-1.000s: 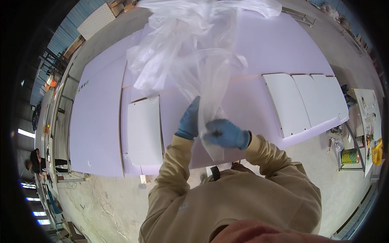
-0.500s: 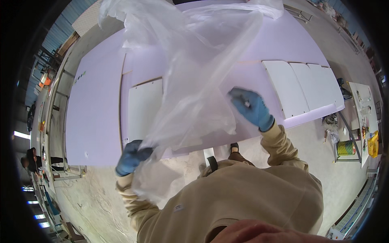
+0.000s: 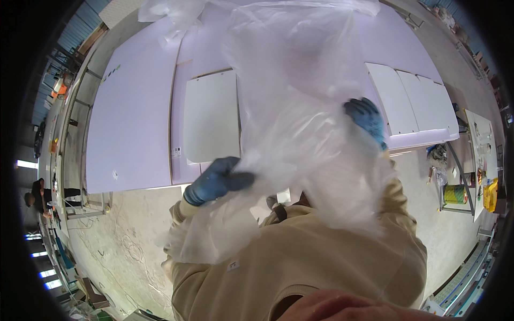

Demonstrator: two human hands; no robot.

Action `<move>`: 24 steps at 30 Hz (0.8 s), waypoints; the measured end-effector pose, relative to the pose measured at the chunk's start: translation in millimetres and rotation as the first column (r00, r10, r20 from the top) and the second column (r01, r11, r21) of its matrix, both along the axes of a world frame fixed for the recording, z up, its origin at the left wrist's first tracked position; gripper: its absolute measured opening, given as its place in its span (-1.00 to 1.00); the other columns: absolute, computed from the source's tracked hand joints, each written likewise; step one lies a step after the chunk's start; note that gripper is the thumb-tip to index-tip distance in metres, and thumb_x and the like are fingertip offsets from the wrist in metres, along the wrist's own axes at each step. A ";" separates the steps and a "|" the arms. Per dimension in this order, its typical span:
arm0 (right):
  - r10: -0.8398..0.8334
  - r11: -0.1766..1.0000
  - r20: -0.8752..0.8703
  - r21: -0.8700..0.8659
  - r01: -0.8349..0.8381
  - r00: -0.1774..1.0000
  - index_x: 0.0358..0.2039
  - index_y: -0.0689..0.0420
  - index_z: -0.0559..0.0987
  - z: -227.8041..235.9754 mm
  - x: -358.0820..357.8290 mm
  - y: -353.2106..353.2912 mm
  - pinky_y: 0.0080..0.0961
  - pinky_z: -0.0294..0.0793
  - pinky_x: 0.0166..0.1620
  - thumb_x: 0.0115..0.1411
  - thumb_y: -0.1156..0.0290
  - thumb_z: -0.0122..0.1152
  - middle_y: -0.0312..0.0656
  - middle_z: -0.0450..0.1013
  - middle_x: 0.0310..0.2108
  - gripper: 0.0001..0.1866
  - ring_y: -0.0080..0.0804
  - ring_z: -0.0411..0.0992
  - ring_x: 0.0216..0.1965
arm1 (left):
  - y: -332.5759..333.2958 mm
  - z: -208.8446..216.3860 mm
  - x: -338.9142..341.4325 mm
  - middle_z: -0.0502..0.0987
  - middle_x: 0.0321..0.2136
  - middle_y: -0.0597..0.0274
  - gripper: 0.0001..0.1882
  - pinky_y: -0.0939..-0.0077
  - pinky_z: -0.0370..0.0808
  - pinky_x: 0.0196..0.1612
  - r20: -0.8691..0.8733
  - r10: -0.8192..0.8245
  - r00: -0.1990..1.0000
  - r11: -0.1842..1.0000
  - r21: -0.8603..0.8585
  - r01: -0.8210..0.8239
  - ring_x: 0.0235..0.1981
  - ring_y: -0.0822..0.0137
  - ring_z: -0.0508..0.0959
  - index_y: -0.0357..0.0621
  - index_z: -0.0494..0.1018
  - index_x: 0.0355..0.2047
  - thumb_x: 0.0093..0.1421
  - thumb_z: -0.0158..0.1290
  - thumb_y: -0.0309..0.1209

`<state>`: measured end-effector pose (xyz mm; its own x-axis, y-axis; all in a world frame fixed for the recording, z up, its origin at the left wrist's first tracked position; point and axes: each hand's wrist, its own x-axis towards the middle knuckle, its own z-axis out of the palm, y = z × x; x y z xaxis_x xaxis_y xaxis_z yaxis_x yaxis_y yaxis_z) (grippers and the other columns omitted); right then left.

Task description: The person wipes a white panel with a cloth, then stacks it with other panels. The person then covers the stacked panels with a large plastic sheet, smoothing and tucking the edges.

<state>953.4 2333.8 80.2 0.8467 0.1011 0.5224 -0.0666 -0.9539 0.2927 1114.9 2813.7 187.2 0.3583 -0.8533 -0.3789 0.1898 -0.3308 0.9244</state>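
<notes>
A large sheet of clear, crumpled plastic film [image 3: 300,123] hangs in front of me, from the far side of the table down over my chest and right forearm. My left hand [image 3: 220,181], in a blue glove with dark fingers, is closed on a gathered part of this film. The loose end falls below it, across my left sleeve. My right hand [image 3: 367,120], gloved alike, is against the film's right edge. Its fingers look stretched and a little apart, though motion blurs them, and film partly covers the wrist.
Pale lilac boards [image 3: 131,123] cover the wide table. A white panel [image 3: 211,117] lies left of the film, and several white panels [image 3: 393,101] lie at the right. A side table [image 3: 482,139] with a yellow bag [image 3: 490,193] stands at far right. Another person [image 3: 40,198] is at far left.
The film has come down toward me and now spreads over my chest and right forearm. My left hand has moved right and slightly up with it; my right hand has moved right to the film's edge.
</notes>
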 end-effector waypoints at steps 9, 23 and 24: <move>-0.018 0.868 0.412 0.458 -0.190 0.911 0.05 0.12 0.69 12.4 -101.9 41.9 -0.07 0.61 0.15 0.26 0.40 0.33 -0.06 0.68 0.05 -0.66 0.00 0.63 0.08 | -21.3 -30.0 -4.9 0.68 0.16 -0.04 -0.51 0.26 0.56 0.28 -0.049 0.182 0.982 0.901 -0.392 -0.186 0.17 0.20 0.66 -0.41 0.48 0.34 0.54 0.13 -0.32; -0.058 0.792 0.076 0.610 -0.001 0.995 0.10 0.14 0.67 -24.1 -110.6 65.0 -0.09 0.60 0.20 0.35 0.36 0.25 -0.04 0.66 0.09 -0.66 -0.02 0.62 0.11 | -205.2 -144.8 -64.6 0.72 -0.07 0.08 -0.71 0.13 0.72 0.09 -0.818 0.119 0.563 0.806 -0.251 -0.536 -0.08 0.11 0.73 -0.25 0.63 0.09 0.49 0.16 -0.33; -0.041 0.782 0.056 0.623 -0.003 0.998 0.10 0.14 0.67 -27.1 -113.6 73.7 -0.09 0.60 0.20 0.36 0.36 0.24 -0.04 0.66 0.09 -0.66 -0.02 0.62 0.11 | -211.3 -150.2 -64.5 0.72 -0.07 0.08 -0.71 0.13 0.72 0.09 -0.825 0.110 0.555 0.790 -0.267 -0.553 -0.09 0.12 0.73 -0.25 0.63 0.09 0.49 0.16 -0.34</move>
